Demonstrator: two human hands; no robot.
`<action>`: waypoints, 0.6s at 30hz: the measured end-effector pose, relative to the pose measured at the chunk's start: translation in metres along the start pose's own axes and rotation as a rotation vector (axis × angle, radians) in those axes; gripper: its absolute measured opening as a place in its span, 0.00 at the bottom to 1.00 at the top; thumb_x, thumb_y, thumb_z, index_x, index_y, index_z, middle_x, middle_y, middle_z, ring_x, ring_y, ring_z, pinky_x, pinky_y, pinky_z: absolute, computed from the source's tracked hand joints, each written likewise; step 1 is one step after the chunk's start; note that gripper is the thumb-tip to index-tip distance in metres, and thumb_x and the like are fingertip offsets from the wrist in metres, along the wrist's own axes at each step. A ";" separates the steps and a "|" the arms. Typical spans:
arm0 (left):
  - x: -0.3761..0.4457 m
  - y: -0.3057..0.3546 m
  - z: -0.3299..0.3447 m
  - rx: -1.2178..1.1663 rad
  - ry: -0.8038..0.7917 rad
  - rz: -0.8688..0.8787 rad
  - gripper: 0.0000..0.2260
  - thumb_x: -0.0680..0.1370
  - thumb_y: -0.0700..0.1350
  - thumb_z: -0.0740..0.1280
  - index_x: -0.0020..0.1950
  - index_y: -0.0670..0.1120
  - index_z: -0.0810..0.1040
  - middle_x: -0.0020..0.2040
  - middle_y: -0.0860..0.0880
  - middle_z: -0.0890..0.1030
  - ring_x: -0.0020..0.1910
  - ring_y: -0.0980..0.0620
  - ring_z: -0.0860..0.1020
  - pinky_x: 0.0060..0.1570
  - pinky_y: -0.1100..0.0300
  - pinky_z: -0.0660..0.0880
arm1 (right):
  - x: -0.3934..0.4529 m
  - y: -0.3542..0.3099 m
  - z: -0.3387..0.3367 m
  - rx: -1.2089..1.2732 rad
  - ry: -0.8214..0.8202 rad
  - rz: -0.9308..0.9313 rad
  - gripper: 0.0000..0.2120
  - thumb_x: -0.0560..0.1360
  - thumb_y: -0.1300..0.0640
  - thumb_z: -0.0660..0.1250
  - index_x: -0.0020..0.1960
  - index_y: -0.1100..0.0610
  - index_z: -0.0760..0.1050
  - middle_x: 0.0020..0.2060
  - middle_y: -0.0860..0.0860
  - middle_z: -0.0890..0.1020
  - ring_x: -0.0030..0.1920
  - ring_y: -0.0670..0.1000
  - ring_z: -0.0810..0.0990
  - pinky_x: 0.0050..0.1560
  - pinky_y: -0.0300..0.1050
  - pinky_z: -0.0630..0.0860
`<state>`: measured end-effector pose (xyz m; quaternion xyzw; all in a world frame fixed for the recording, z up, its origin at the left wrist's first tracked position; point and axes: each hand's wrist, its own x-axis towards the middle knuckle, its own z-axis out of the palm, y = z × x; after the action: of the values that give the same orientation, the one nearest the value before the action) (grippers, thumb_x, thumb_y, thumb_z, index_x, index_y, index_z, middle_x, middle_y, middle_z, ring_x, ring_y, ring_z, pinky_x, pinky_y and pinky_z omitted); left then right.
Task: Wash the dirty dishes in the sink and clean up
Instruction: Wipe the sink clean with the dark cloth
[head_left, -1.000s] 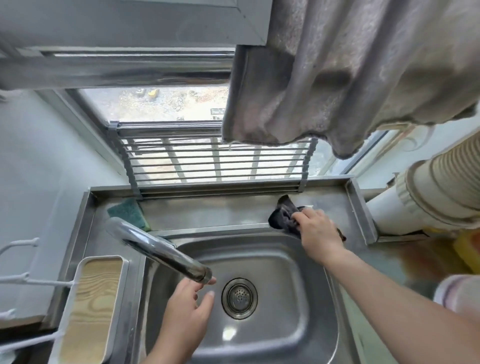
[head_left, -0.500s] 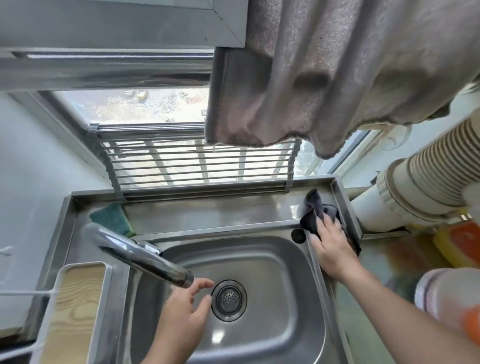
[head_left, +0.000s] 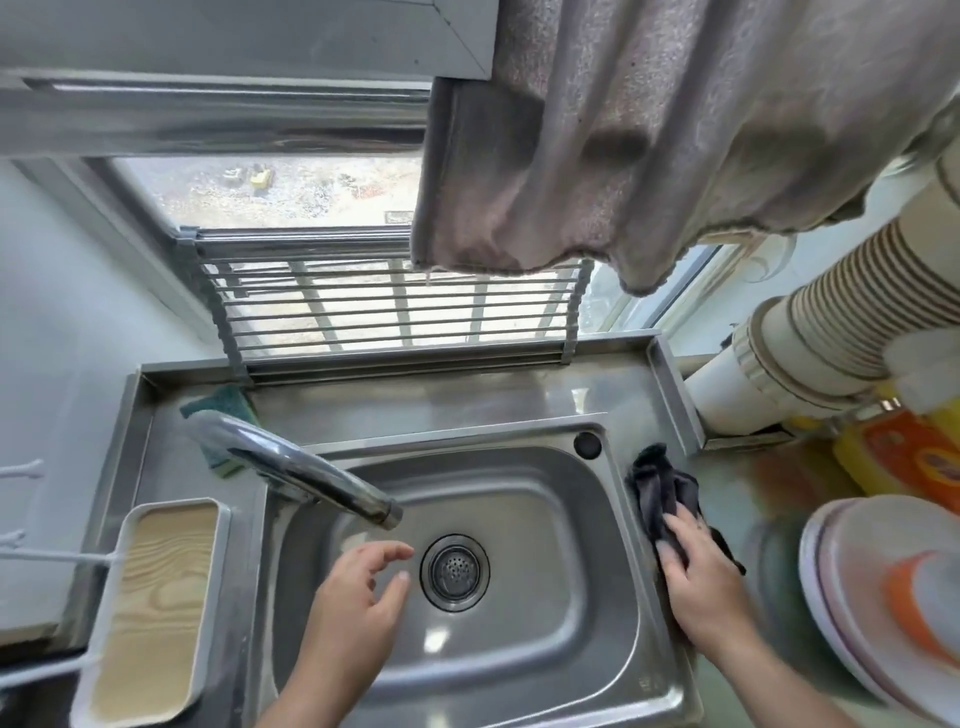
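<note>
The steel sink (head_left: 571, 519) holds no dishes; its drain strainer (head_left: 454, 571) shows in the middle. My right hand (head_left: 701, 587) lies flat on a dark cloth (head_left: 660, 488) and presses it on the sink's right rim. My left hand (head_left: 353, 613) hovers over the basin just left of the drain, fingers relaxed, holding nothing. The faucet spout (head_left: 311, 478) reaches out above my left hand, and no water runs from it.
A green sponge (head_left: 223, 405) lies behind the faucet. A white tray with a wood-pattern base (head_left: 156, 597) sits left of the sink. Stacked plates (head_left: 841, 597) with something orange on them stand at the right, below a yellow-orange bottle (head_left: 904, 452) and stacked paper cups (head_left: 841, 322). A grey towel (head_left: 675, 130) hangs overhead.
My right hand has slid the dark cloth from the back ledge round the back right corner and down the right rim towards me. My left hand stayed over the basin.
</note>
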<state>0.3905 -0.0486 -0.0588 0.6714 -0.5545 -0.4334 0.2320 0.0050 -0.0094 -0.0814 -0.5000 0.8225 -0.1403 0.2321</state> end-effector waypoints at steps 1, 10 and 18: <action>-0.002 0.002 -0.004 0.019 -0.028 0.006 0.14 0.79 0.41 0.71 0.53 0.62 0.82 0.57 0.65 0.79 0.58 0.65 0.77 0.60 0.57 0.74 | -0.027 0.011 0.008 -0.024 0.033 -0.002 0.19 0.81 0.63 0.69 0.71 0.59 0.77 0.73 0.46 0.72 0.77 0.58 0.69 0.73 0.48 0.62; -0.048 -0.036 -0.005 0.403 -0.500 0.023 0.12 0.81 0.49 0.66 0.63 0.61 0.79 0.60 0.62 0.75 0.57 0.57 0.78 0.63 0.57 0.74 | -0.182 -0.025 0.077 -0.037 -0.038 -0.192 0.24 0.85 0.44 0.53 0.62 0.54 0.83 0.68 0.58 0.80 0.69 0.59 0.72 0.76 0.44 0.56; -0.059 -0.055 -0.027 0.333 -0.412 0.055 0.11 0.82 0.44 0.66 0.60 0.57 0.83 0.55 0.59 0.80 0.59 0.58 0.78 0.64 0.58 0.73 | -0.237 -0.205 0.198 -0.354 -0.494 -0.552 0.30 0.65 0.45 0.55 0.59 0.47 0.86 0.57 0.47 0.86 0.64 0.53 0.80 0.68 0.53 0.76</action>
<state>0.4423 0.0182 -0.0690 0.5827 -0.6717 -0.4573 0.0121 0.3566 0.1066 -0.0981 -0.7527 0.5886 0.0706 0.2865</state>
